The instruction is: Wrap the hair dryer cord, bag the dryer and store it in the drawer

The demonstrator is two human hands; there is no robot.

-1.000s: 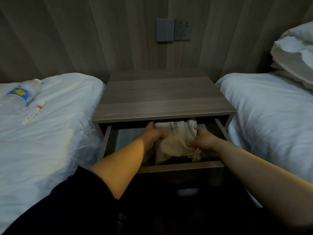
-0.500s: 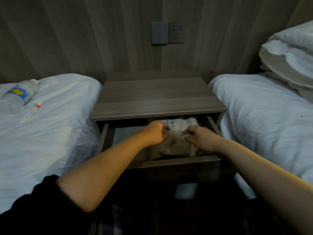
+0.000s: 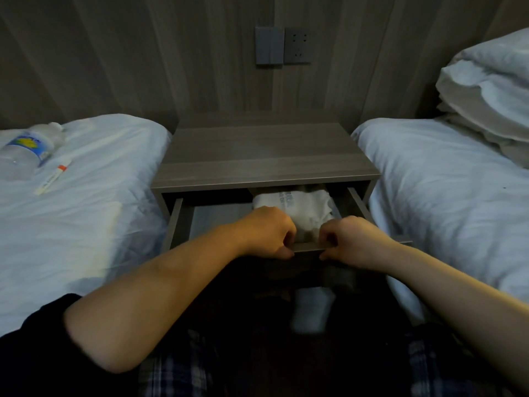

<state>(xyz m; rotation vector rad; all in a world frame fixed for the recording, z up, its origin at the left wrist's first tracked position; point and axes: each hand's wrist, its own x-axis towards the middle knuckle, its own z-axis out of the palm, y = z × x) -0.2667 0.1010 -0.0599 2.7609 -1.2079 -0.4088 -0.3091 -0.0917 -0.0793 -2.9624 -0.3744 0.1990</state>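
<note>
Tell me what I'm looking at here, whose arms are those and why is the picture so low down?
Those arms belong to a person who wears a camera on the head, so you see what they see, looking forward and down. There is no robot. In front is a wooden nightstand between two white beds. Its drawer is pulled open, and a pale cloth bag lies inside. The left hand and the right hand are curled over the drawer's front edge, not holding the bag. On the bed at the left lie a water bottle and a small white tube. Pillows are piled on the other bed.
</note>
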